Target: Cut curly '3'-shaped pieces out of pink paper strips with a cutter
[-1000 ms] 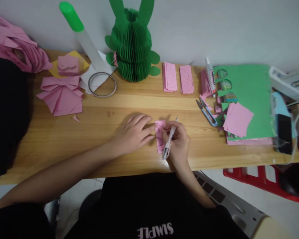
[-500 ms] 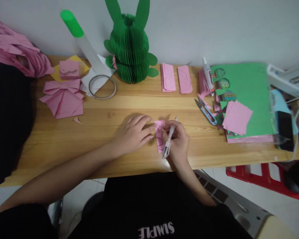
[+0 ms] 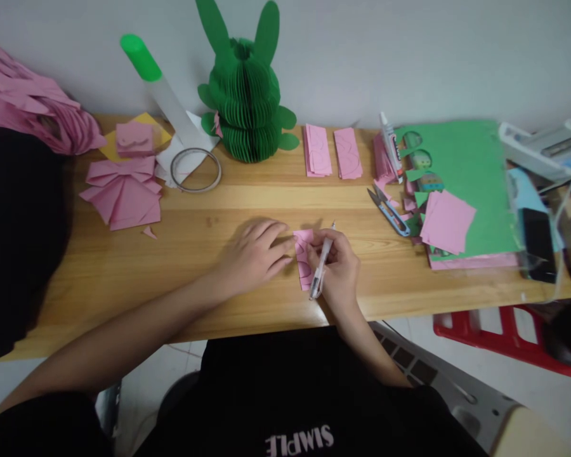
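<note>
A small folded pink paper strip (image 3: 304, 259) with curved pen lines lies on the wooden table (image 3: 181, 254) near its front edge. My left hand (image 3: 254, 254) lies flat beside it, fingers spread, with the fingertips pressing the strip's left edge. My right hand (image 3: 340, 270) is closed around a clear white pen (image 3: 320, 266), whose body slants across the strip's right side.
A green honeycomb paper rabbit (image 3: 245, 95) stands at the back. Two pink strip stacks (image 3: 332, 151), thread snips (image 3: 387, 212), a glue tube (image 3: 389, 149), green card (image 3: 466, 184) with pink squares (image 3: 447, 222), a tape ring (image 3: 195, 170), pink folded bows (image 3: 121, 190) and a phone (image 3: 537, 244) lie around.
Both hands stay on the strip with the pen barely shifting. The view has tilted slightly, so everything on the table sits a little lower and more to the left.
</note>
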`<state>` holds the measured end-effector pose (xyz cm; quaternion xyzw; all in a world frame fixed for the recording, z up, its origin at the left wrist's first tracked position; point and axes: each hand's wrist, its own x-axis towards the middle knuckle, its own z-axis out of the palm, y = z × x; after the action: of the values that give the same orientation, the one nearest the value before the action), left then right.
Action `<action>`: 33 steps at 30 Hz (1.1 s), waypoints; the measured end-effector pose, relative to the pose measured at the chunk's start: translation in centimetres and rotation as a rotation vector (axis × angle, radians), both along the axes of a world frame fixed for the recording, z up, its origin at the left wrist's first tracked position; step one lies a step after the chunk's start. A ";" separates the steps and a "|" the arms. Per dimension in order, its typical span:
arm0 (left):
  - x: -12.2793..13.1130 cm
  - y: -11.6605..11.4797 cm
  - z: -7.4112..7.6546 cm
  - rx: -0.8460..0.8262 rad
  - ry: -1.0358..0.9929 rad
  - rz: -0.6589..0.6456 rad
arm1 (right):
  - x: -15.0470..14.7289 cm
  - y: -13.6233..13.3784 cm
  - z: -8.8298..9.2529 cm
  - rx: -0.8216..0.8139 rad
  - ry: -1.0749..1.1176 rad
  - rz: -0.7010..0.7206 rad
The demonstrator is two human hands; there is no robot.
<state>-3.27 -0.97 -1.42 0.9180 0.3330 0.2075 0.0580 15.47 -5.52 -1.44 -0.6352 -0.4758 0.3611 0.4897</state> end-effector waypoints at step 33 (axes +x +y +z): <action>-0.1 0.2 0.0 -0.029 -0.004 -0.007 | 0.0 0.1 0.1 0.007 -0.018 0.020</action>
<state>-3.33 -0.82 -1.37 0.9179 0.3324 0.2043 0.0727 15.51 -5.43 -1.37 -0.6318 -0.4878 0.3588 0.4838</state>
